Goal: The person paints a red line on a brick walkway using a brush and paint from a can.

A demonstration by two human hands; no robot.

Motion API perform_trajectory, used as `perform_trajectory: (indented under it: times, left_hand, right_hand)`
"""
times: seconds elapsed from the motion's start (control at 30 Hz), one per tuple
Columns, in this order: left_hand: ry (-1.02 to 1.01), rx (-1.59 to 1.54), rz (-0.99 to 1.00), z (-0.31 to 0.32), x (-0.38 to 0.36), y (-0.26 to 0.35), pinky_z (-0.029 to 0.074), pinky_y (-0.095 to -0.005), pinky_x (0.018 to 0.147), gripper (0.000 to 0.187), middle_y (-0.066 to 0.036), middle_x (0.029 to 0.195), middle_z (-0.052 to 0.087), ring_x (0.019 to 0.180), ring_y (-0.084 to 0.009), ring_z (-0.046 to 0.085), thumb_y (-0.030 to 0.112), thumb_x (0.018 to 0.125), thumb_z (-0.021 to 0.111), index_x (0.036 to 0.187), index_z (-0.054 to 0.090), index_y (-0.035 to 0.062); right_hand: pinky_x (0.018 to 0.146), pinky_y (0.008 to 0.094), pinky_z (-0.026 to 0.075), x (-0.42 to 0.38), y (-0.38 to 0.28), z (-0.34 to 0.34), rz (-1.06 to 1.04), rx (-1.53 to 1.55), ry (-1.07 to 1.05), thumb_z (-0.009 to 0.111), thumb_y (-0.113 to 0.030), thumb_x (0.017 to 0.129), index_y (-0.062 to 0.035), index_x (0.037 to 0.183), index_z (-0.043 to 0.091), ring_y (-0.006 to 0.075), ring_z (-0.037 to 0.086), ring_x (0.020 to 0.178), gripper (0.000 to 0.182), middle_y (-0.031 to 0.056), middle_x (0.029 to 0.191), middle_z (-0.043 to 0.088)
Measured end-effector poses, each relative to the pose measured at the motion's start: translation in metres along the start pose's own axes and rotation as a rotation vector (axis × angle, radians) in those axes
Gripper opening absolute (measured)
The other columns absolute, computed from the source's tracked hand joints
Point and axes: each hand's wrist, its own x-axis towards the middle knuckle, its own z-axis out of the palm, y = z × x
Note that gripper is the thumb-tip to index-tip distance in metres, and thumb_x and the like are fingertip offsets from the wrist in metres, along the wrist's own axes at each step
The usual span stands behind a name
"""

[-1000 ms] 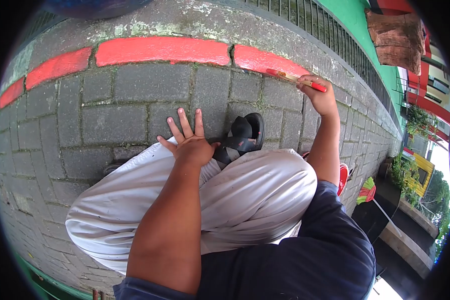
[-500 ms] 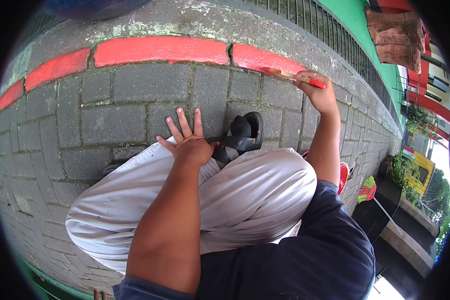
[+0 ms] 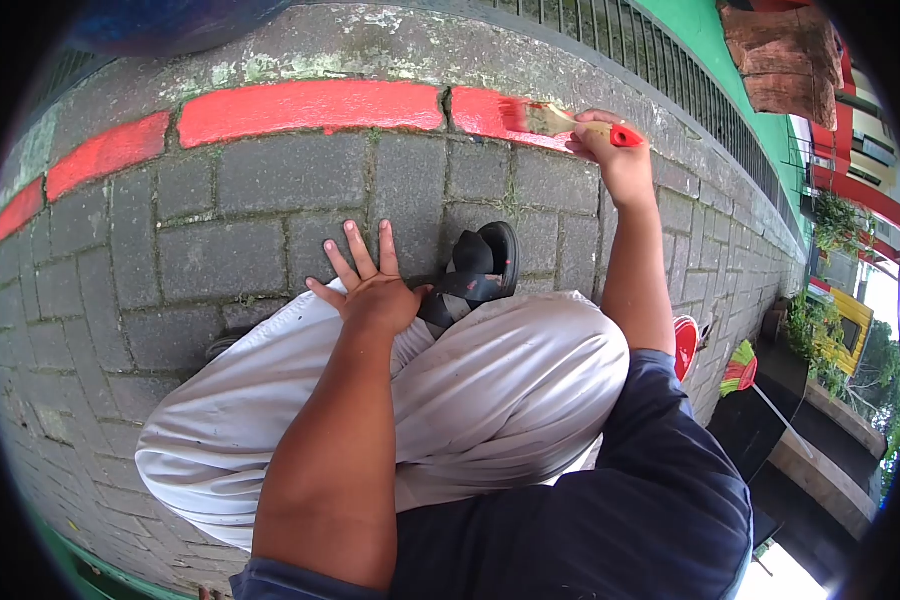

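Note:
My right hand (image 3: 607, 150) grips a paintbrush (image 3: 552, 121) by its pale handle, which ends in a red tip. The red-coated bristles lie on the red-painted curb (image 3: 310, 108), just right of a dark joint between two curb blocks. Wet-looking red paint shines along the blocks. My left hand (image 3: 372, 290) rests over my bent leg with its fingers spread, holding nothing. Close by it is my foot in a black sandal (image 3: 485, 265) on the grey pavers.
Grey paving blocks (image 3: 235, 258) surround me. Behind the curb runs a metal drain grate (image 3: 660, 60) beside a green wall. A dark blue rounded object (image 3: 175, 22) is at the top left. To the right are a red container (image 3: 685, 346) and a green-and-red broom (image 3: 740, 368).
My right hand has shifted slightly left and up, and the paintbrush has turned so its broad side shows. My left hand stays spread over my leg.

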Motion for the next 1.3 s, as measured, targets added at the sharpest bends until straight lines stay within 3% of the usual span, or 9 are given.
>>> perform_trajectory:
  times: [0.17,0.27,0.33,0.57,0.67,0.93,1.07,1.2,1.3]
  left_hand:
    - [-0.007,-0.004,-0.005,-0.002,0.001,-0.001,-0.001,-0.0789,0.111,0.116,-0.014,0.166,-0.030,0.152,-0.0454,-0.023,0.067,0.087,0.065,0.162,-0.016,0.0309]
    - [-0.006,0.004,-0.004,0.003,0.001,0.000,-0.001,-0.0789,0.111,0.116,-0.015,0.166,-0.030,0.152,-0.0457,-0.024,0.067,0.087,0.065,0.162,-0.016,0.0306]
    - [0.005,0.001,-0.004,0.002,0.000,0.001,-0.002,-0.0788,0.111,0.117,-0.015,0.166,-0.031,0.152,-0.0459,-0.024,0.066,0.087,0.065,0.162,-0.016,0.0303]
    - [0.016,-0.005,-0.015,0.001,-0.002,0.001,-0.003,-0.0784,0.112,0.113,-0.012,0.168,-0.027,0.153,-0.0433,-0.022,0.066,0.088,0.065,0.163,-0.013,0.0330]
    - [0.013,-0.008,-0.014,0.001,-0.001,0.002,-0.003,-0.0784,0.112,0.113,-0.012,0.167,-0.027,0.153,-0.0435,-0.022,0.066,0.088,0.065,0.163,-0.014,0.0331]
    - [0.019,-0.001,-0.011,0.003,0.000,0.002,-0.001,-0.0796,0.111,0.117,-0.014,0.166,-0.030,0.152,-0.0457,-0.023,0.066,0.086,0.067,0.162,-0.016,0.0310]
    - [0.031,-0.012,-0.012,0.003,0.000,0.000,-0.003,-0.0787,0.111,0.114,-0.011,0.167,-0.028,0.153,-0.0432,-0.022,0.066,0.086,0.066,0.163,-0.012,0.0336]
    - [0.015,-0.008,-0.007,0.004,0.001,0.001,-0.002,-0.0792,0.111,0.116,-0.013,0.167,-0.029,0.152,-0.0448,-0.023,0.066,0.086,0.066,0.162,-0.015,0.0319]
    - [0.016,0.002,-0.013,0.002,0.000,0.001,-0.003,-0.0791,0.111,0.115,-0.012,0.167,-0.029,0.153,-0.0438,-0.023,0.066,0.087,0.066,0.162,-0.014,0.0330]
  right_hand:
    - [0.073,0.0300,0.058,0.015,0.062,-0.059,0.148,-0.278,0.348,0.074,-0.014,0.083,-0.0031,0.097,0.078,0.0123,0.071,0.075,0.019,0.0060,0.081,0.074]
    - [0.082,0.0411,0.058,0.000,0.046,-0.076,0.100,-0.961,0.535,0.073,-0.031,0.082,-0.0161,0.098,0.080,0.0318,0.075,0.087,0.024,0.0156,0.089,0.076]
    - [0.083,0.0435,0.057,-0.003,0.047,-0.060,0.019,-0.914,0.512,0.071,-0.033,0.083,-0.0168,0.098,0.079,0.0371,0.074,0.090,0.024,0.0176,0.089,0.075]
    - [0.076,0.0309,0.056,0.013,0.033,-0.017,-0.029,0.032,0.148,0.074,-0.020,0.084,-0.0080,0.095,0.078,0.0157,0.073,0.078,0.017,0.0075,0.080,0.075]
    - [0.072,0.0290,0.056,0.013,0.056,-0.043,-0.013,-0.406,0.313,0.074,-0.015,0.084,-0.0062,0.096,0.078,0.0103,0.070,0.076,0.015,0.0040,0.079,0.075]
    - [0.072,0.0274,0.054,-0.008,0.059,-0.043,-0.090,-0.246,0.224,0.074,-0.014,0.085,-0.0052,0.097,0.077,0.0088,0.069,0.075,0.015,0.0053,0.079,0.075]
    - [0.074,0.0262,0.056,-0.013,0.045,-0.047,-0.078,-0.681,0.311,0.073,-0.009,0.088,-0.0018,0.101,0.074,0.0096,0.070,0.078,0.015,0.0037,0.083,0.074]
    - [0.074,0.0267,0.056,-0.008,0.057,-0.044,-0.073,-0.203,0.211,0.074,-0.012,0.086,-0.0045,0.099,0.077,0.0105,0.072,0.078,0.015,0.0056,0.082,0.075]
    - [0.075,0.0270,0.056,-0.014,0.039,-0.046,-0.080,-0.649,0.242,0.073,-0.009,0.087,-0.0028,0.100,0.076,0.0120,0.072,0.079,0.015,0.0056,0.085,0.075]
